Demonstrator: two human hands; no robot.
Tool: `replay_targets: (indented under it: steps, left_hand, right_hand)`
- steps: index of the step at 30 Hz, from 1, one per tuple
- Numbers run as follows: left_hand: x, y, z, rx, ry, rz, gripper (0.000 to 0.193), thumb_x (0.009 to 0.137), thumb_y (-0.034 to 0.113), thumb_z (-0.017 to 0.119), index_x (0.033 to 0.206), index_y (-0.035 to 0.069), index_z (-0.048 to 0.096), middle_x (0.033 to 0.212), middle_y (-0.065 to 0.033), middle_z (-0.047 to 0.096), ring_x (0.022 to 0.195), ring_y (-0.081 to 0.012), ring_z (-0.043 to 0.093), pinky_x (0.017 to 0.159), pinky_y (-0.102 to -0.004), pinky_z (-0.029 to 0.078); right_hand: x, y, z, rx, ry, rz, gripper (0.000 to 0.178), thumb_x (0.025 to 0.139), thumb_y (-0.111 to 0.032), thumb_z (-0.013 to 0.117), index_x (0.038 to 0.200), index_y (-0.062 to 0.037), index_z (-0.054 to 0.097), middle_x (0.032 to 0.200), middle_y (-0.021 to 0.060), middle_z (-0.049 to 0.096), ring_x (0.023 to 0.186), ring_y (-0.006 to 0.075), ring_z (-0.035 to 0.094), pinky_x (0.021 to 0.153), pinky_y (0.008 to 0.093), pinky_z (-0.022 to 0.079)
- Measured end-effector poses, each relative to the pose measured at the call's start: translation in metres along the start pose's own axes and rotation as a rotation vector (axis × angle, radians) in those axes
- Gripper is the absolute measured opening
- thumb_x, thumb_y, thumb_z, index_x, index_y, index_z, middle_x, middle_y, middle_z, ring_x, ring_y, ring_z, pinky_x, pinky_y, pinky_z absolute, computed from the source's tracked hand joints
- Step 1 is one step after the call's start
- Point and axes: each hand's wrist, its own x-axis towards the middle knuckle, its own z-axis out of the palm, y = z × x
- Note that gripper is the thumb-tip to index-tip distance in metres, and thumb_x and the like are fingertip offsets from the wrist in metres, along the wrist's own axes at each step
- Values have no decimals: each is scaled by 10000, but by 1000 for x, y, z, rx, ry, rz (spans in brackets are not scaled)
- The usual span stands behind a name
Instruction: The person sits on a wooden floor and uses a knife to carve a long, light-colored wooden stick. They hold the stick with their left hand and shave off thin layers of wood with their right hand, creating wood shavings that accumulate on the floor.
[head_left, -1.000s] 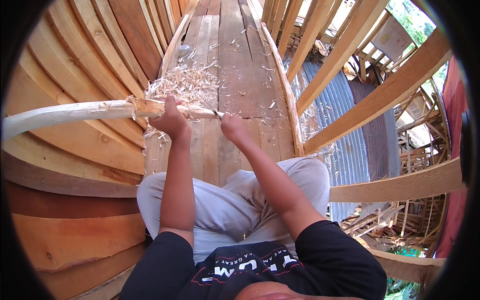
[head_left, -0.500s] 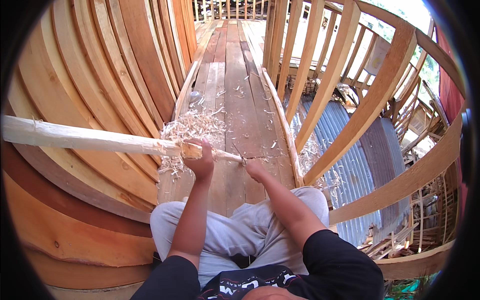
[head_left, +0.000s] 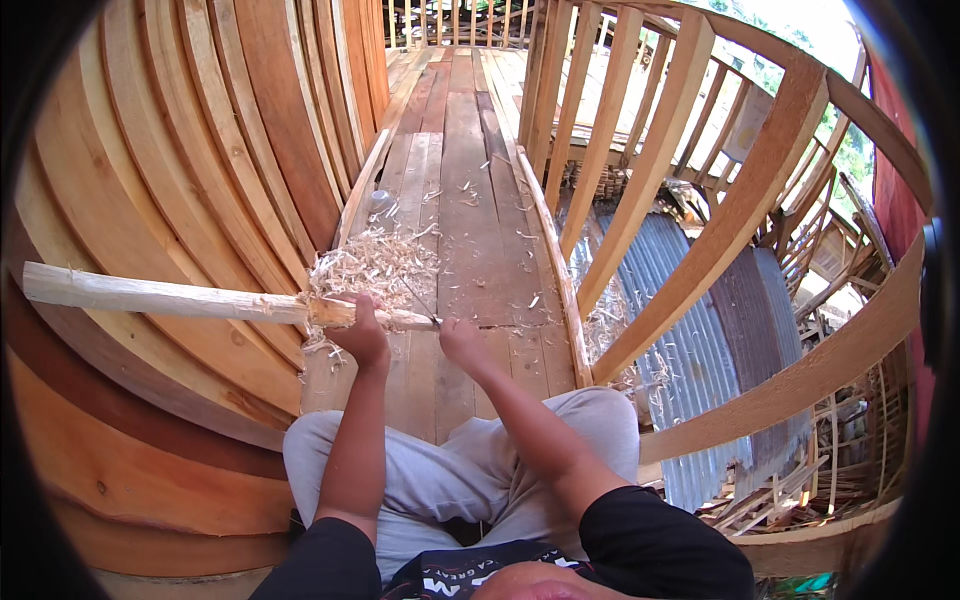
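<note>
A long pale wooden pole (head_left: pixel 170 294), stripped of bark, lies level across the view from the left. Its right end narrows into a whittled tip. My left hand (head_left: pixel 362 332) is closed around the pole just right of a thicker shoulder in the wood. By the thin tip, my right hand (head_left: pixel 462 342) is closed on a knife (head_left: pixel 423 303). The knife's thin blade points up and to the left, close to the tip; whether it touches the wood I cannot make out. The knife's handle is hidden in my fist.
Curled wood shavings (head_left: pixel 375 262) are heaped on the plank floor (head_left: pixel 470 225) beyond my hands. A small clear round object (head_left: pixel 381 201) sits behind them. Timber boards (head_left: pixel 180 180) line the left side; a wooden railing (head_left: pixel 640 190) borders the right, with corrugated metal sheets (head_left: pixel 690 350) below.
Both hands, with the pole's tip and the knife, have shifted left. The whole view has also moved slightly. My grips look the same.
</note>
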Motion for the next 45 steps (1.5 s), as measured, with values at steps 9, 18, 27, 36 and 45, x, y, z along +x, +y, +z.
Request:
replay_targets:
  steps: [9,18,27,36,45]
  left_hand:
    - [-15,-3,2,-44,-81,167,289,799,-103,597,995,46,446,838,-64,541,655,-149,576,607,-309,541]
    - [-9,-5,-7,-28,-82,117,236,801,-79,603,935,43,453,748,-72,558,654,-151,578,608,-312,518]
    - [-18,-1,2,-1,-41,135,255,804,-84,610,965,38,454,859,-69,556,685,-144,581,611,-295,533]
    - [-16,1,-2,-49,-93,142,219,824,-74,594,933,38,441,817,-76,547,644,-150,576,604,-288,524]
    - [-18,-1,-1,-4,-52,113,247,825,-42,631,983,19,451,816,-85,575,695,-155,607,647,-292,527]
  right_hand:
    - [-37,-42,-25,-58,-100,-54,582,954,-371,279,1079,55,656,1125,290,631,1086,452,591,953,506,452]
    - [2,11,3,-18,-38,-100,546,958,-319,297,1045,115,617,1045,338,622,991,493,598,907,534,455]
    - [-6,7,-4,-72,-12,-46,563,953,-357,310,989,77,667,1040,314,643,1017,459,616,914,533,464]
    - [-30,-16,-13,-56,-29,-52,566,949,-369,316,993,68,673,1031,296,653,1011,454,620,900,532,469]
    - [8,21,-9,-75,5,-38,545,945,-354,321,982,60,674,1044,310,637,1005,464,612,914,522,461]
